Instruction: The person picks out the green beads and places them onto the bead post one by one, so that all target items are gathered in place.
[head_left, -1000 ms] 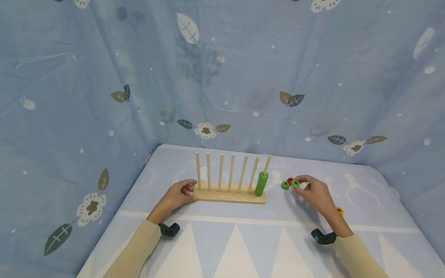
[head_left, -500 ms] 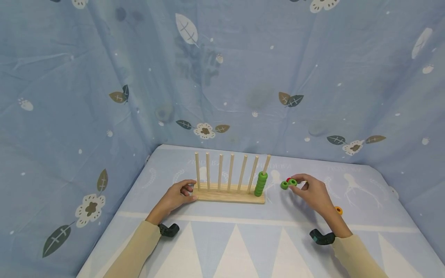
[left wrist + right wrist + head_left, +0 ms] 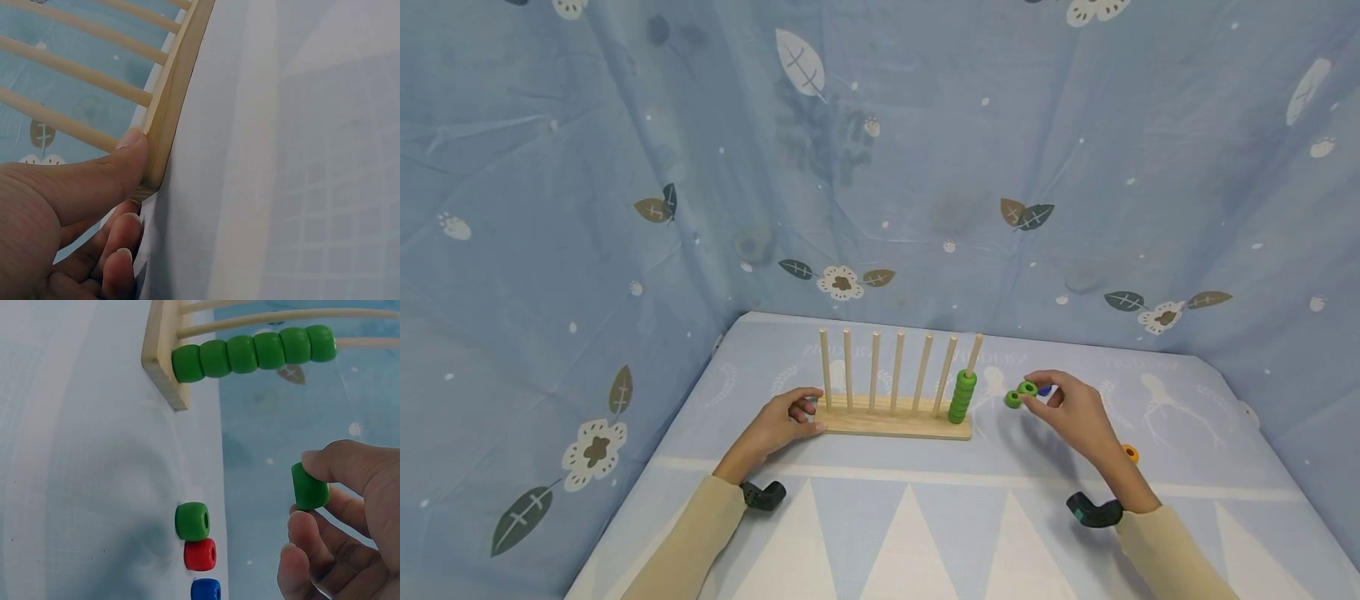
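A wooden peg rack (image 3: 891,425) with a row of upright pegs stands on the table. Several green beads (image 3: 962,397) are stacked on its rightmost peg. At the rack's left end my left hand (image 3: 782,423) grips the base, thumb on the near edge in the left wrist view. Off to the right, my right hand (image 3: 1075,414) pinches a single green bead (image 3: 310,487) between thumb and fingers, above the table. Below that hand lie a loose green bead (image 3: 192,521), a red bead (image 3: 200,554) and a blue bead (image 3: 206,589), lined up in the right wrist view.
An orange bead (image 3: 1131,453) lies beside my right wrist, partly hidden by it. The patterned tabletop (image 3: 917,517) reaches back to a blue floral cloth (image 3: 925,167) hanging behind and at both sides.
The right hand has shifted slightly left and up, carrying its green bead. A blue bead now shows behind its fingers, while the red one is hidden in the head view. My left hand stays put.
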Demonstrator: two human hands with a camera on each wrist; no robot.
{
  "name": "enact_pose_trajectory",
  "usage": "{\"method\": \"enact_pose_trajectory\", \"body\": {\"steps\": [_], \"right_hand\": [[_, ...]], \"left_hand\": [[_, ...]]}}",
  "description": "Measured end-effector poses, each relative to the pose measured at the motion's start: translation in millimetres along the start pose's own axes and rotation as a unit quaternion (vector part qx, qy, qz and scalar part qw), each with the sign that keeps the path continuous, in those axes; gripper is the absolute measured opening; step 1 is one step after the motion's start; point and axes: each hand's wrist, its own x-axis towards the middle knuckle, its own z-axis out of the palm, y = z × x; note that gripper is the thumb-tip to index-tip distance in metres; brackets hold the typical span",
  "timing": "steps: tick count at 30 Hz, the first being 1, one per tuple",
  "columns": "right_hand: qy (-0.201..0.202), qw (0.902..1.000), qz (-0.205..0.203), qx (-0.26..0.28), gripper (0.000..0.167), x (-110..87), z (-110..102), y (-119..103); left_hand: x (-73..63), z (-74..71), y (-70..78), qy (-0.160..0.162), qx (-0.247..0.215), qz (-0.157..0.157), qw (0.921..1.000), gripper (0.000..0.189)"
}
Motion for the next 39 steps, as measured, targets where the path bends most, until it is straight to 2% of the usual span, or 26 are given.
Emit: {"method": "enact_pose_trajectory", "body": {"steps": [17, 32, 39], "right_hand": [[0.012, 0.9988, -0.047, 0.007, 0.035, -1.4, -0.9, -12.7], [0.019, 0.9977, -0.065, 0.009, 0.036, 1.3, -3.3, -23.0], [0.027, 0.9966, -0.077, 0.012, 0.035, 3.4, -5.5, -28.4]], "left_hand": [[1.6, -3.0, 0.4, -0.012, -0.002, -0.001, 0.9999, 0.062], [0.9, -3.3, 2.9, -0.019, -0.004, 0.006, 0.9998, 0.063], [1.7, -2.5, 3.8, -0.019, 0.0, 0.0, 0.9998, 0.061]]}}
